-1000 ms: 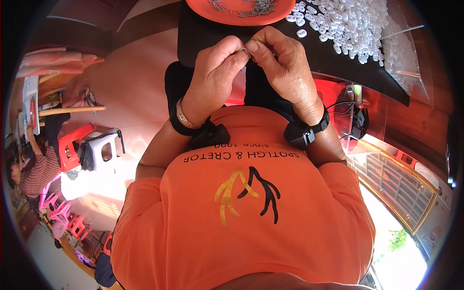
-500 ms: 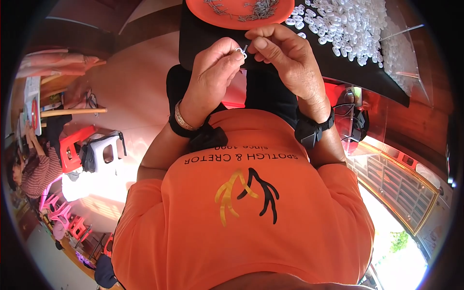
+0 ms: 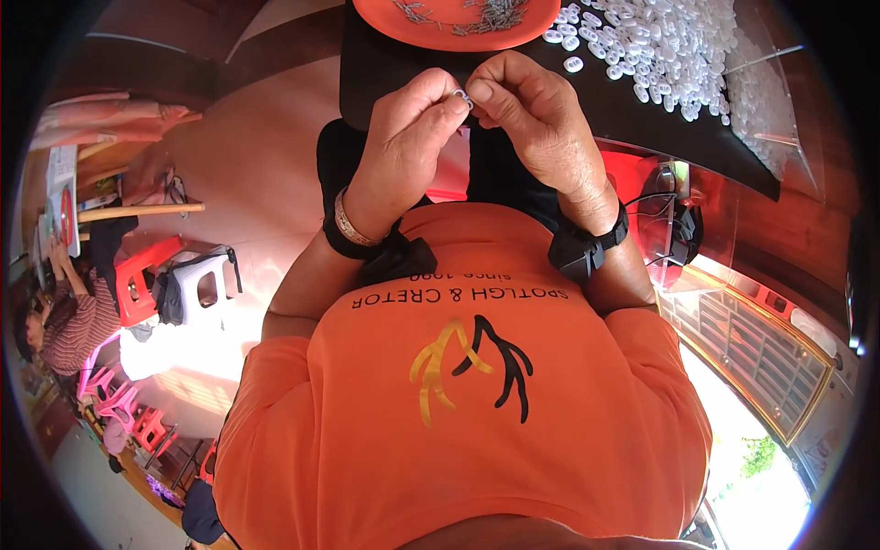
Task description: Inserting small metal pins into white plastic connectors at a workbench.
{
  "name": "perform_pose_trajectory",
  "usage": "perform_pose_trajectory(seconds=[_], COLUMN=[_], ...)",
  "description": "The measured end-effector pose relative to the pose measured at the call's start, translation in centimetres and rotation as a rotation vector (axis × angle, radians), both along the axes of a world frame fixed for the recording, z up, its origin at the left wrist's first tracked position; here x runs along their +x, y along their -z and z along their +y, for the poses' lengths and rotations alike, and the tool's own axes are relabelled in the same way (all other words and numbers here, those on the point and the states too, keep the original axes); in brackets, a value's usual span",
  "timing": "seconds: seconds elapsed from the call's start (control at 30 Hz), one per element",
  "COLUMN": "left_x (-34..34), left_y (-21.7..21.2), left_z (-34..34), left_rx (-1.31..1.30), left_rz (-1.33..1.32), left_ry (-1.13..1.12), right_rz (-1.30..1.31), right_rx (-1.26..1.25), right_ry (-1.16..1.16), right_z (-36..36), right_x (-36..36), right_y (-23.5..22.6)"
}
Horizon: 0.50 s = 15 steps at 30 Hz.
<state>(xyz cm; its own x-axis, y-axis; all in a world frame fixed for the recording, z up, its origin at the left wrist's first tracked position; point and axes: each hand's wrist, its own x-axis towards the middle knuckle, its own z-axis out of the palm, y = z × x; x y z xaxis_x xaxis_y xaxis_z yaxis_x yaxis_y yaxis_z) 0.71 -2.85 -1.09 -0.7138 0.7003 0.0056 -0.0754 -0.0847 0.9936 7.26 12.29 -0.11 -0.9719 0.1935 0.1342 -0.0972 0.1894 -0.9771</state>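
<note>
Pinched between the thumb and forefinger of my left hand (image 3: 412, 124) is a small white plastic piece (image 3: 463, 96) with a rounded outline. My right hand (image 3: 543, 115) is closed against it, thumb and forefinger pressed together at a small screw that the fingertips now hide. Both hands meet just in front of an orange plate (image 3: 458, 42), above the near edge of the dark table (image 3: 385, 69). Grey metal screws (image 3: 502, 15) lie in a loose heap on that plate.
Many white oval plastic pieces (image 3: 665, 60) are spread on the table at the right, beside a clear panel (image 3: 788, 115). A person in a striped top (image 3: 87, 321) sits at the far left, near red and white stools (image 3: 206, 289). A gold-framed panel (image 3: 761, 357) stands at right.
My right hand has moved slightly left and its fingertips have closed in on the white piece. The screw that showed between the hands is now covered. My left hand has hardly moved.
</note>
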Motion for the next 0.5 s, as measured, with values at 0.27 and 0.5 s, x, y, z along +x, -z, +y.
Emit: perform_pose_trajectory(seconds=[0.27,0.5], left_x=[0.3,0.0], left_y=[-0.2,0.0], left_z=[0.2,0.0], left_rx=[-0.01,-0.054], left_rz=[0.127,0.191], left_ry=[-0.03,0.014], right_rz=[0.035,-0.096], right_rx=[0.262,0.092], right_ry=[0.078,-0.092], right_z=[-0.1,1.1], right_x=[-0.1,0.0], right_y=[-0.4,-1.0])
